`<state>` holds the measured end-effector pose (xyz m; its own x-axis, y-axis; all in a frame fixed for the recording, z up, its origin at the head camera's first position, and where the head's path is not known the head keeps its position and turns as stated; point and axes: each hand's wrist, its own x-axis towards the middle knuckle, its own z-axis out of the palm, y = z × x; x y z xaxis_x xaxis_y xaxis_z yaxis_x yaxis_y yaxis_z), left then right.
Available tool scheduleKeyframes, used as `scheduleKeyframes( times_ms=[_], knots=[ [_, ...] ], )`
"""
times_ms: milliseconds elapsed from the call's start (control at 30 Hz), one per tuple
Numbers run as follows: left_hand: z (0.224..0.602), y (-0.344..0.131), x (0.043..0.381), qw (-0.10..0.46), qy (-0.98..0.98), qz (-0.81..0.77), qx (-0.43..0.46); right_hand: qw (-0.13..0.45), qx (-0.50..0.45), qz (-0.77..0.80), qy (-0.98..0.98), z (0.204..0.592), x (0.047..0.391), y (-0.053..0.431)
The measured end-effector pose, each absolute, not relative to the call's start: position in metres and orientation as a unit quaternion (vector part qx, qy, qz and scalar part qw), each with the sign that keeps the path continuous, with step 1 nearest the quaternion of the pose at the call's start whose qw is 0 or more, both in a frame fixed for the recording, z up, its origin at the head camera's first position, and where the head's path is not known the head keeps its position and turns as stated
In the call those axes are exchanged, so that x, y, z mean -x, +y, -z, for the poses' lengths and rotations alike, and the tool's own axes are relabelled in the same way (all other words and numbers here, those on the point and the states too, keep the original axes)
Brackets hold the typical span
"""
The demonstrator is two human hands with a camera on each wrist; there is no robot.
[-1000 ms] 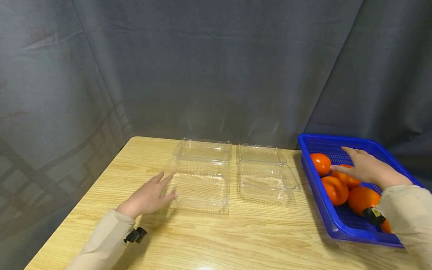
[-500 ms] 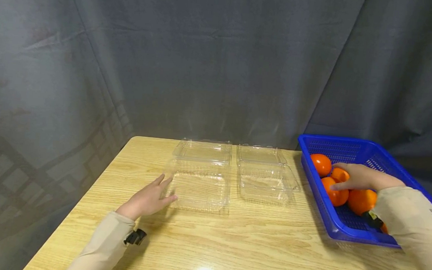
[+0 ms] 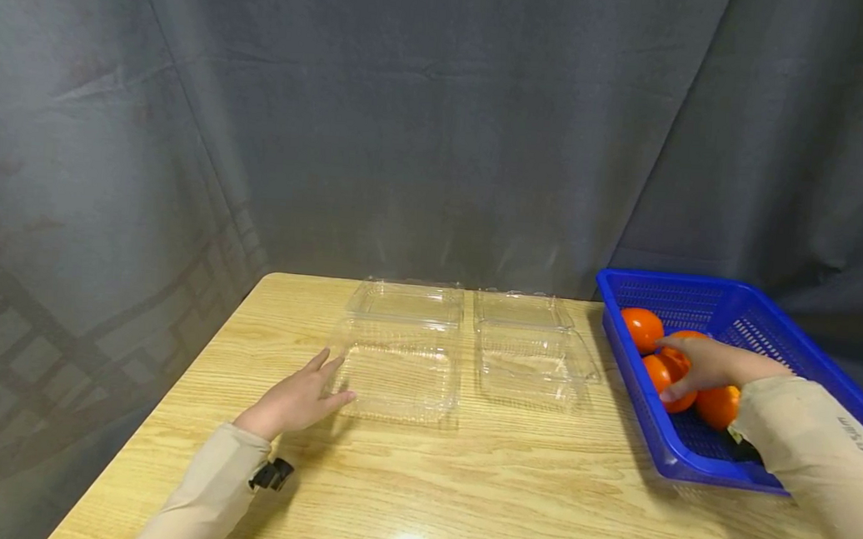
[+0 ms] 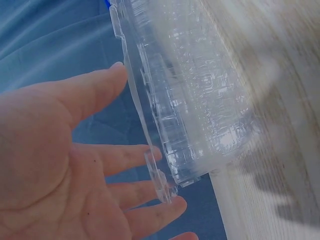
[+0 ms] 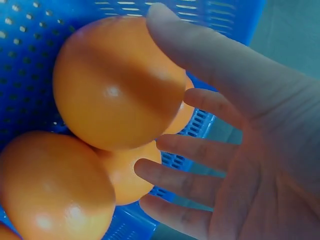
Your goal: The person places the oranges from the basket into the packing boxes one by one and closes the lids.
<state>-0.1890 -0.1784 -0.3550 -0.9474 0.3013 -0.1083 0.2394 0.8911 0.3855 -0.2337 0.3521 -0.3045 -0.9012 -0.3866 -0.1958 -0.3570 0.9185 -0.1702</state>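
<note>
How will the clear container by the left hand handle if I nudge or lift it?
The clear container looks thin-walled, with the table showing through, so it is probably light and may slide at a slight nudge from the left hand. Its ribbed sides suggest some stiffness, though a hard squeeze would likely buckle them.
</note>
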Motion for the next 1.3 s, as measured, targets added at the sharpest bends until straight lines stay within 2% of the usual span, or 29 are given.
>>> scheduleKeyframes(
  times_ms=[267,400,700,1300],
  knots=[
    [0.355,-0.178,0.189,0.082,0.969,-0.189,-0.136,0.179,0.129,0.108,0.969,0.307,0.230,0.350],
    [0.355,-0.178,0.189,0.083,0.969,-0.190,-0.135,0.188,0.126,0.099,0.969,0.308,0.230,0.350],
    [0.355,-0.178,0.190,0.084,0.968,-0.191,-0.137,0.136,0.182,0.049,0.973,0.314,0.240,0.350],
    [0.352,-0.177,0.187,0.090,0.967,-0.194,-0.135,0.101,0.184,0.039,0.977,0.322,0.243,0.348]
  ],
)
